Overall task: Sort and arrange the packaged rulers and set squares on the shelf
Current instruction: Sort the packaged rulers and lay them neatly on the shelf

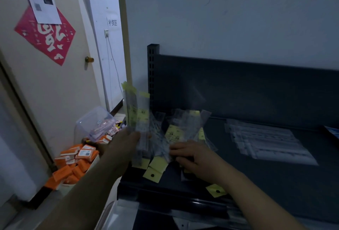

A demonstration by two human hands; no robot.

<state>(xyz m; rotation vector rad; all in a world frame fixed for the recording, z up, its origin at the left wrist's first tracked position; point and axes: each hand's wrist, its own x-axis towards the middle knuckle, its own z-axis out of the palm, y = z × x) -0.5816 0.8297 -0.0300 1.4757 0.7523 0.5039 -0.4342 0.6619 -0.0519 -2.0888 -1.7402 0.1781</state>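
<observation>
From the head camera, the left hand [126, 143] holds up a bunch of rulers [133, 112] in thin, shiny clear bags with yellow paper tags on top. Its fingers are wrapped round the bottom of the bunch, over the left edge of the shelf [275, 171].

The shelf is dark, flat metal with a tall back wall. A post [151, 68] full of little square holes stands at its left corner.

The right hand [190, 154] lies on a messy pile [176, 132] of the same bags at the front left of the shelf. Its fingers are bent, but I cannot tell if they pinch a bag.

To the right, well apart, a neat row of long clear bags [266, 141] lies flat, with bare shelf between it and the pile.

Orange boxes [73, 163] and a clear tub [95, 121] sit on the floor to the left.
</observation>
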